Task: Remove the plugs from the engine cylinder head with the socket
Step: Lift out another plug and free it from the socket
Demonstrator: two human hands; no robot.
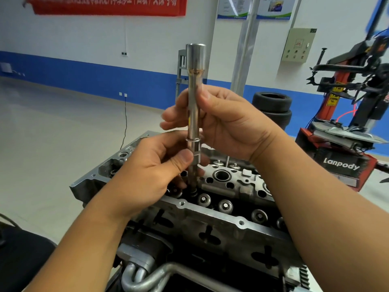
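Workshop floor pale and bare behind, white wall with blue band, red banner (105, 5) up top; then straight to the tool

Long steel socket (193, 114) upright over the cylinder head (210, 216), lower end down in a plug well near the head's left end, wide cup end up high above both hands. Plug itself hidden in the well, cannot tell whether seated on it or already free

Right hand (227, 127) curled round the middle of the shaft, thumb on the near side, fingers (174, 120) wrapped behind. Left hand (151, 171) lower, thumb and fingers pinching the stepped collar just above the well

Judged rigid and fairly heavy for its width, polished and likely oily, so prone to slip or spin in bare skin. Best held at the collar step and the narrow shaft, kept plumb to avoid cocking in the well. Plug likely fragile at its ceramic, so no side load

Further out: open well (222, 175) to the right, valve spring retainers (225, 206) along the near row, stacked tyres (272, 108) and a red tyre changer (345, 131) beyond
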